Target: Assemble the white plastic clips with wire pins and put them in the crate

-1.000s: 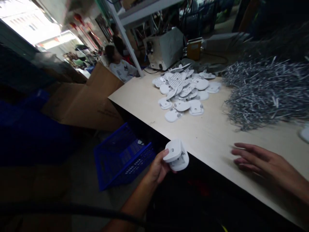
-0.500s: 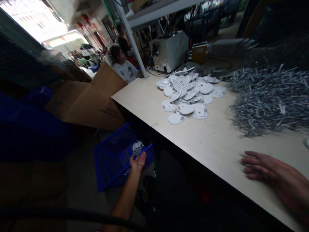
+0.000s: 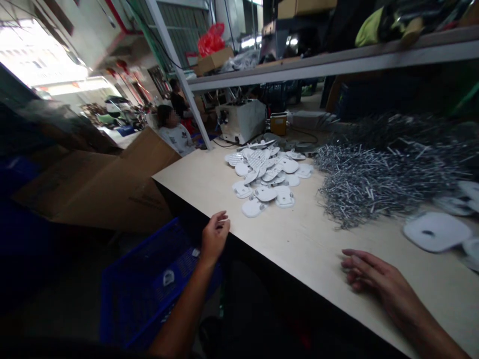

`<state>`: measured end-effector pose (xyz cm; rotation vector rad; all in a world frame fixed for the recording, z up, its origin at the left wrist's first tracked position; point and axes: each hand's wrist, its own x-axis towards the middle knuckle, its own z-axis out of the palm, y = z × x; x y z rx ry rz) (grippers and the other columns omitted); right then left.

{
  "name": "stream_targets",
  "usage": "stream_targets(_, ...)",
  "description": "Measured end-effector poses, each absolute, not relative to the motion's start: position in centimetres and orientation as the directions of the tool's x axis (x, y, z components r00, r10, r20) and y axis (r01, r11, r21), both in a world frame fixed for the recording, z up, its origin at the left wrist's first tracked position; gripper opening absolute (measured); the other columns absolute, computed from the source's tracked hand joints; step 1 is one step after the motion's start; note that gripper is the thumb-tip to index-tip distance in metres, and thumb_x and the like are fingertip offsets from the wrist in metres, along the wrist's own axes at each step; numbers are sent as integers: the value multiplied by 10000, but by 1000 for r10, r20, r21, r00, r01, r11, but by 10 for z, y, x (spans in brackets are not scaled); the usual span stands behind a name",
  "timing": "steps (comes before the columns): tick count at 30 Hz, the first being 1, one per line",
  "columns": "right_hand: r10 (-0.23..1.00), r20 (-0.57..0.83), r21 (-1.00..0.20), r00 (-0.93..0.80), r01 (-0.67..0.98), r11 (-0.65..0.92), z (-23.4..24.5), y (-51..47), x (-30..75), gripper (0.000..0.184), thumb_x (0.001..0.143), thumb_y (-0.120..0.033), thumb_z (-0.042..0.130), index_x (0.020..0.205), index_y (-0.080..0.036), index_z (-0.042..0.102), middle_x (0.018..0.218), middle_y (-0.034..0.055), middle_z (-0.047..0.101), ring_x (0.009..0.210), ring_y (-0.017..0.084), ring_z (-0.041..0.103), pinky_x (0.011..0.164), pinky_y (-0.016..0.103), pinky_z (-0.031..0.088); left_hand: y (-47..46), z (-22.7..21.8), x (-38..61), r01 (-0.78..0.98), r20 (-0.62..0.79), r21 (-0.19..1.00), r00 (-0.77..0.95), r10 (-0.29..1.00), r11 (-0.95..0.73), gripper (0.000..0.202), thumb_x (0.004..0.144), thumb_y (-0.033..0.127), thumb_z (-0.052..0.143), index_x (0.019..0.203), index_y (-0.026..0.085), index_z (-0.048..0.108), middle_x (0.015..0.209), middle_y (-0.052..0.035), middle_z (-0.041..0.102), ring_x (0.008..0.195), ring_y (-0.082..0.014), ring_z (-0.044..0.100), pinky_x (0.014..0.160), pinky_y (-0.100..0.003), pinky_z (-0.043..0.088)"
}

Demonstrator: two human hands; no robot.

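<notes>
Left hand [image 3: 215, 237]: empty, fingers loosely curled, at the edge of the pale wood-laminate surface [image 3: 307, 259]; forearm rises over the blue plastic mesh basket [image 3: 149, 294], which holds a white moulded plastic piece [image 3: 168, 277]. Right hand [image 3: 374, 279]: empty, fingers slightly spread, low over the surface; contact cannot be told. Nearest it lies a flat, rounded white plastic piece [image 3: 436, 232], beside a loose heap of thin grey metal pins [image 3: 374, 184].

Risk: a careless sweep of the right hand could scatter pins or push white pieces over the edge. Pins dropped there could mix with the basket's contents.
</notes>
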<state>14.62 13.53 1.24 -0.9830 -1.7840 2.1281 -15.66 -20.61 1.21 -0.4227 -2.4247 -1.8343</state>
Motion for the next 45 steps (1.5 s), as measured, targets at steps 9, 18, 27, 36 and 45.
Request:
stream_targets(9,561,-267,-959,-784,159,-234,14,123,146,618,746,-622,885,1134,-153,774,937,123,754,732,227,682,605,315,570,-101,56,-280,490,171,546,-859,482,679,678,962,437,689,1535,124,507,1576,-197,531,1442,-337,508,1182,-391,382)
stream_targets(18,589,-96,-993,-802,40,-108,9,107,142,527,805,-631,809,1049,-165,781,807,55,690,574,169,569,506,278,404,-39,58,-279,520,86,280,-851,518,807,428,972,384,649,1314,127,618,1263,-191,713,1157,-302,675,984,-410,488)
stream_targets(27,552,-64,-998,-831,38,-59,2,111,142,560,807,-652,763,1044,-144,761,799,47,672,572,161,571,495,272,411,-57,71,-260,674,181,151,-738,650,723,259,866,217,716,1119,234,667,1157,-84,728,1031,-246,664,856,-302,444)
stream_targets(36,552,-37,-999,-833,39,-9,-1,113,142,565,792,-651,733,1021,-134,747,740,42,659,582,173,583,504,284,444,-91,123,-250,670,479,244,-712,513,701,74,876,150,613,928,202,615,905,-64,674,843,-223,616,752,-303,422)
stream_targets(45,415,-223,-929,-882,63,-365,23,94,137,567,786,-682,794,983,-157,711,930,97,721,639,159,651,498,237,506,-88,109,-96,875,567,348,-482,668,336,79,903,176,586,964,216,617,987,-48,650,903,-188,658,835,-290,521)
